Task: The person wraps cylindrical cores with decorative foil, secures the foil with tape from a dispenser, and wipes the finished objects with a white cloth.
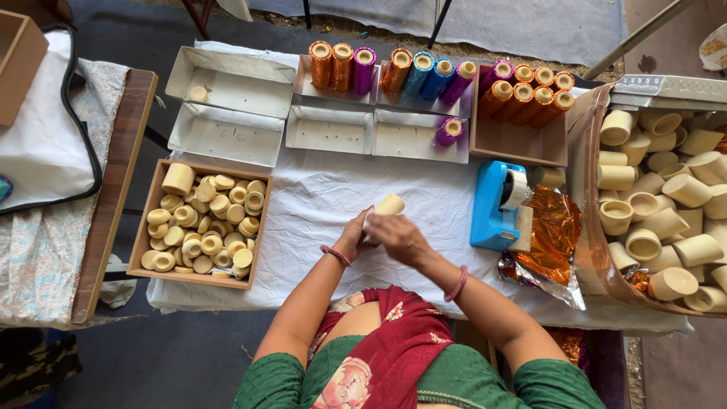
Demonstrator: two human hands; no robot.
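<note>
Over the white cloth (318, 197) on the table, both my hands meet at the middle. My left hand (354, 233) holds a cream cylinder (388, 205) from below. My right hand (397, 236) lies across it from the right, fingers on its side. The cylinder tilts up and to the right, its far end free. A blue tape dispenser (494, 206) stands just to the right of my hands, with crumpled orange foil (553, 231) beside it.
A wooden tray (148, 220) of short cream rings sits at left. White boxes (227, 136) at the back hold cylinders wrapped in orange, purple and blue foil (424, 74). A large box (587, 151) of bare cream cylinders stands at right. A wooden bench edge (113, 189) lies far left.
</note>
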